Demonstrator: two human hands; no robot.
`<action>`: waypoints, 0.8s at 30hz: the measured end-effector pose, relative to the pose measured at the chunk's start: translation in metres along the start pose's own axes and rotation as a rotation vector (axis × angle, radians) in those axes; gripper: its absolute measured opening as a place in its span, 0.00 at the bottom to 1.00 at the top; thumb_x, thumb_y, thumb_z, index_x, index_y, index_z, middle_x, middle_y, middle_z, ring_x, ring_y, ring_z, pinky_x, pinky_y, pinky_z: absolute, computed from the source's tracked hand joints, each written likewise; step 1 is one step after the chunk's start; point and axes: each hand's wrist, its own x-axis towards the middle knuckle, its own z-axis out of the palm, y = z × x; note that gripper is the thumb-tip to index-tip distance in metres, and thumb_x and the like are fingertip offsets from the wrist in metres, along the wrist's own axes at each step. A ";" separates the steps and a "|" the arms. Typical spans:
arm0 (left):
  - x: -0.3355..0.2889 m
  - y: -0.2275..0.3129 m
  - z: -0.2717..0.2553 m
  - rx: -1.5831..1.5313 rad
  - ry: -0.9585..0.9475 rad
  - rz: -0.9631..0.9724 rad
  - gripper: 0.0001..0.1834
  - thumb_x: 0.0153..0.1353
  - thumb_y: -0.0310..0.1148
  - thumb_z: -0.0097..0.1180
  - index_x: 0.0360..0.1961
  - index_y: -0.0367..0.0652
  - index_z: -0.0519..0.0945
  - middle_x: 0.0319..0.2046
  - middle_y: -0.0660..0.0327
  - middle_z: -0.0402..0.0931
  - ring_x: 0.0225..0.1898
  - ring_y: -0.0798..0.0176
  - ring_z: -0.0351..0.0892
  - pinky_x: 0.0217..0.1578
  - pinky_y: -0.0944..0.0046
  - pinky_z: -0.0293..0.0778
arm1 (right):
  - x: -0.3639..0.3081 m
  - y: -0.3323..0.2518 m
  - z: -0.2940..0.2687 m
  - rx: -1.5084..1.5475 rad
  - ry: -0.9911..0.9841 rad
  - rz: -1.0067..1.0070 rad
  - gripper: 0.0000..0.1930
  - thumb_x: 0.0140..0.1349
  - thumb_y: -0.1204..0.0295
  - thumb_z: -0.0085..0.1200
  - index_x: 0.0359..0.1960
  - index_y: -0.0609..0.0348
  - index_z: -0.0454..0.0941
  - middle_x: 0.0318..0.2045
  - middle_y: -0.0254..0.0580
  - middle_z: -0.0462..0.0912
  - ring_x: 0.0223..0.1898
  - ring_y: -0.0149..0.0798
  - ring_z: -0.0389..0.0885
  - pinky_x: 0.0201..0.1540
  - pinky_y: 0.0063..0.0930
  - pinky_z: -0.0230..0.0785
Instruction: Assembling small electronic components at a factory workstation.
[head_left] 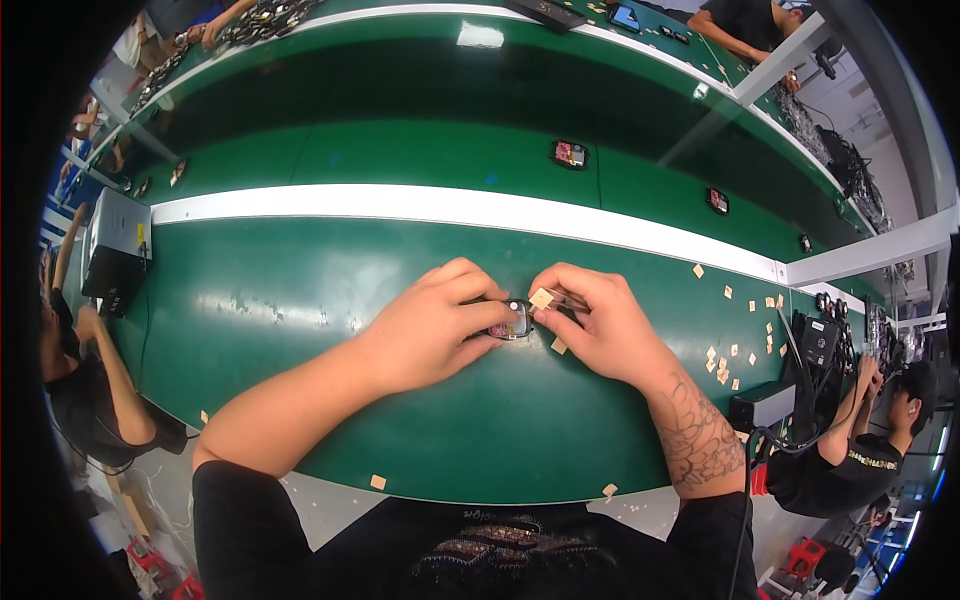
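My left hand [430,325] is closed around a small black-framed device [514,322] above the green table, its fingers along the frame's left side. Printed parts and a pale round spot show inside the frame. Close to its right edge, my right hand [605,325] pinches a small beige square piece [541,298] between thumb and forefinger. Slim shiny prongs [572,303], perhaps tweezers, show between those fingers; the rest is hidden by the hand. Just below the right fingertips, another beige square [558,346] lies on the table.
Beige squares [723,370] are scattered to the right. Beyond the white rail [450,203], similar black devices [570,154] lie on a green strip. A dark box [118,245] stands at left; black equipment [765,405] with cables at right. Co-workers [845,440] sit on both sides.
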 end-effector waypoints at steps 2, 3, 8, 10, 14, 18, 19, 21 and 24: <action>-0.001 0.000 0.000 0.025 0.003 0.019 0.17 0.55 0.27 0.75 0.47 0.46 0.89 0.49 0.61 0.83 0.51 0.52 0.81 0.52 0.54 0.81 | 0.002 -0.005 -0.009 0.008 -0.111 0.135 0.09 0.65 0.81 0.65 0.46 0.62 0.84 0.38 0.45 0.89 0.38 0.43 0.90 0.41 0.33 0.80; -0.001 0.000 0.000 0.050 0.008 0.040 0.17 0.55 0.28 0.76 0.47 0.46 0.89 0.50 0.61 0.83 0.50 0.52 0.82 0.52 0.54 0.81 | 0.001 -0.002 -0.011 0.010 -0.115 0.137 0.09 0.65 0.81 0.65 0.46 0.62 0.84 0.38 0.45 0.89 0.38 0.43 0.90 0.41 0.33 0.80; -0.001 0.006 -0.001 0.123 -0.009 0.058 0.16 0.55 0.30 0.76 0.46 0.46 0.89 0.50 0.61 0.83 0.50 0.52 0.82 0.51 0.54 0.82 | -0.001 0.003 -0.017 -0.083 -0.131 -0.114 0.14 0.65 0.84 0.66 0.51 0.62 0.86 0.37 0.39 0.88 0.32 0.31 0.84 0.35 0.25 0.76; -0.003 0.006 0.000 0.137 -0.013 0.054 0.16 0.55 0.30 0.76 0.46 0.45 0.89 0.50 0.60 0.83 0.50 0.52 0.82 0.51 0.54 0.82 | -0.002 0.002 -0.010 -0.123 -0.105 -0.107 0.14 0.64 0.84 0.66 0.51 0.61 0.86 0.38 0.41 0.88 0.34 0.36 0.85 0.36 0.28 0.78; -0.003 0.006 0.000 0.168 -0.002 0.064 0.15 0.54 0.29 0.76 0.44 0.45 0.88 0.49 0.60 0.83 0.50 0.52 0.82 0.50 0.54 0.82 | -0.004 -0.010 0.003 -0.343 -0.048 -0.153 0.12 0.65 0.76 0.66 0.49 0.58 0.85 0.41 0.44 0.87 0.41 0.55 0.88 0.43 0.44 0.82; -0.001 0.002 -0.003 -0.009 0.031 -0.015 0.17 0.52 0.28 0.77 0.43 0.43 0.86 0.46 0.60 0.84 0.49 0.51 0.82 0.49 0.55 0.82 | -0.004 -0.011 0.013 -0.385 -0.015 -0.155 0.13 0.64 0.75 0.66 0.50 0.57 0.85 0.42 0.44 0.86 0.41 0.56 0.87 0.42 0.46 0.81; -0.001 0.002 -0.002 -0.013 0.030 -0.014 0.17 0.52 0.28 0.77 0.43 0.43 0.86 0.46 0.60 0.84 0.49 0.51 0.82 0.49 0.55 0.82 | -0.005 -0.009 0.015 -0.360 0.003 -0.167 0.13 0.63 0.78 0.67 0.50 0.59 0.85 0.41 0.45 0.86 0.39 0.53 0.88 0.41 0.42 0.81; 0.001 0.003 -0.002 -0.050 0.030 -0.080 0.19 0.52 0.27 0.78 0.44 0.43 0.85 0.45 0.60 0.84 0.49 0.50 0.82 0.49 0.54 0.81 | -0.005 -0.004 0.017 -0.334 0.024 -0.176 0.14 0.62 0.81 0.67 0.49 0.61 0.86 0.40 0.46 0.87 0.38 0.50 0.88 0.40 0.38 0.81; 0.000 0.004 -0.002 -0.054 0.031 -0.070 0.20 0.51 0.26 0.78 0.45 0.43 0.84 0.45 0.60 0.85 0.49 0.50 0.82 0.50 0.53 0.80 | -0.004 0.003 0.019 -0.203 0.037 -0.129 0.13 0.62 0.80 0.69 0.48 0.62 0.88 0.39 0.43 0.87 0.35 0.43 0.87 0.37 0.32 0.79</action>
